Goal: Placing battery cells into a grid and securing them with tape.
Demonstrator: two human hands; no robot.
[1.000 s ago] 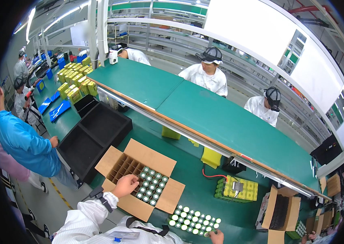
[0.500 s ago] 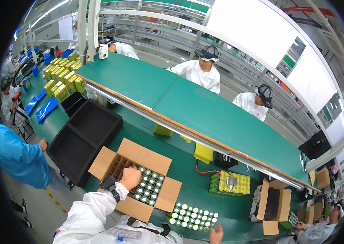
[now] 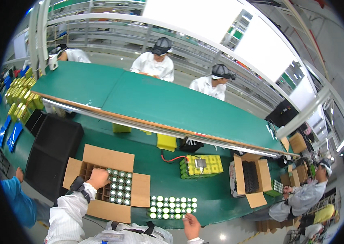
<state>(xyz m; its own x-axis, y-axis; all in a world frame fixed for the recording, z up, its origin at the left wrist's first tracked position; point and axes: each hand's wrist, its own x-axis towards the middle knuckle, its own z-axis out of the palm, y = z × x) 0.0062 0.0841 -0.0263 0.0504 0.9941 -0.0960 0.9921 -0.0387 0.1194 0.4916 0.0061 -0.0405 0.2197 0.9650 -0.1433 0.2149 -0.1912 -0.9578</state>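
The left hand (image 3: 98, 178) reaches into the box (image 3: 106, 184) at the bench's near edge, curled over its cells (image 3: 120, 188); grip unclear. The right hand (image 3: 191, 224) rests open beside the loose cell block (image 3: 172, 207), steadying it.

Carton (image 3: 98, 156) left — loose cells (image 3: 172, 206) right

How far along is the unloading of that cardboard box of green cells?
Done: a block of green cells stands in rows on the green bench in front of the person. In hand: the left hand is down in the open cardboard box, at its emptied left compartments; the right hand rests by the block's near edge. Left: the box's right side is full of cells.
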